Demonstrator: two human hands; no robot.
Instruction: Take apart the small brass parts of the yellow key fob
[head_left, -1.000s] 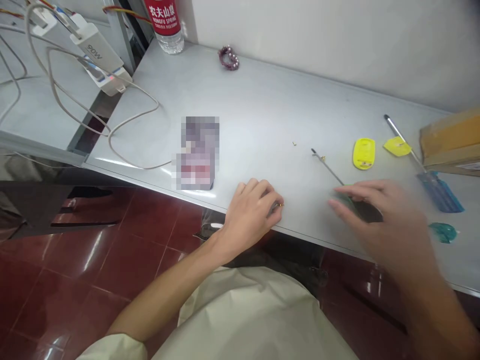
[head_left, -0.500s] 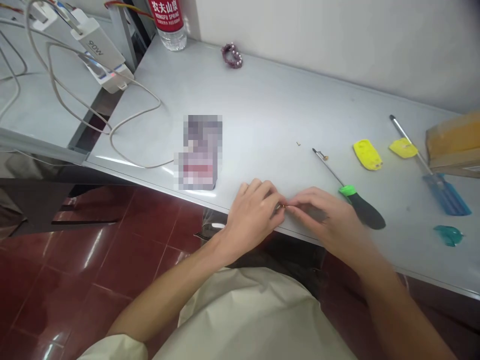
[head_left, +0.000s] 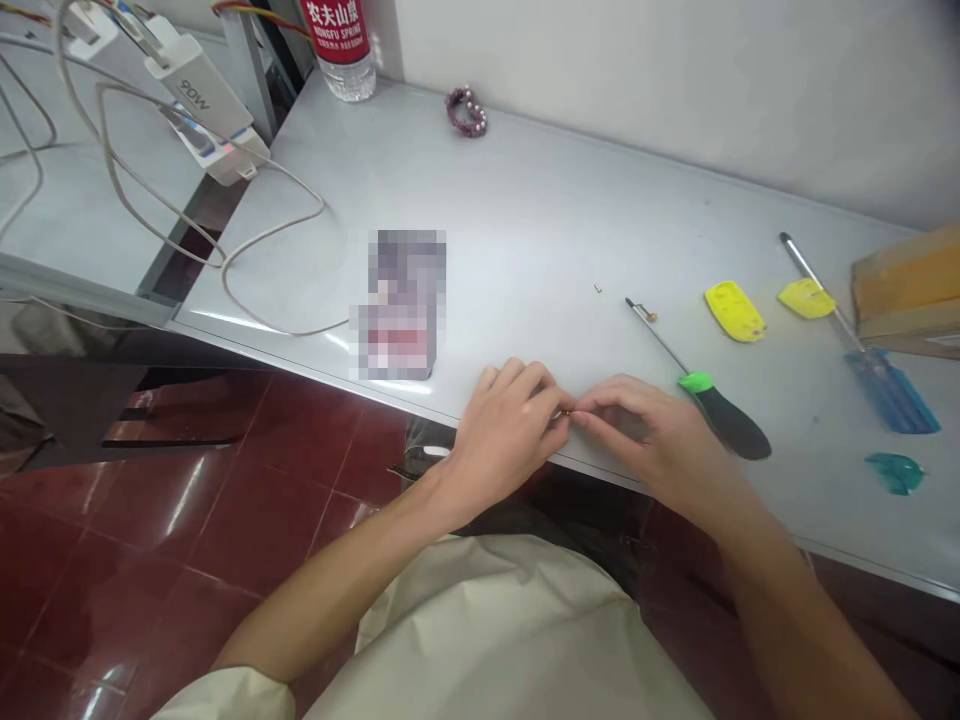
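At the table's front edge, my left hand (head_left: pixel 510 430) and my right hand (head_left: pixel 649 425) meet fingertip to fingertip. Both are closed in a pinch on a tiny brass-coloured part (head_left: pixel 567 412), mostly covered by the fingers, so its kind does not show. Just beyond my right hand lies a screwdriver (head_left: pixel 724 415) with a black and green handle. A small metal piece with a brass end (head_left: pixel 649 315) lies by its tip. Farther left is a tiny metal pin-like piece (head_left: pixel 598 288). Two yellow pieces, one a rounded shell (head_left: pixel 735 310) and the other smaller (head_left: pixel 806 298), lie to the right.
A blue-handled screwdriver (head_left: pixel 892 390), a teal piece (head_left: pixel 896 473) and a cardboard box (head_left: pixel 907 290) are at the right. On the left are a blurred-out phone-like object (head_left: pixel 405 300), a cable (head_left: pixel 289 330) and a charger (head_left: pixel 199 85). A water bottle (head_left: pixel 345 60) and bead bracelet (head_left: pixel 466 112) stand behind.
Almost nothing differs. Both hands keep their pinch in the same place, and the objects on the table lie as before; the view has shifted very slightly.
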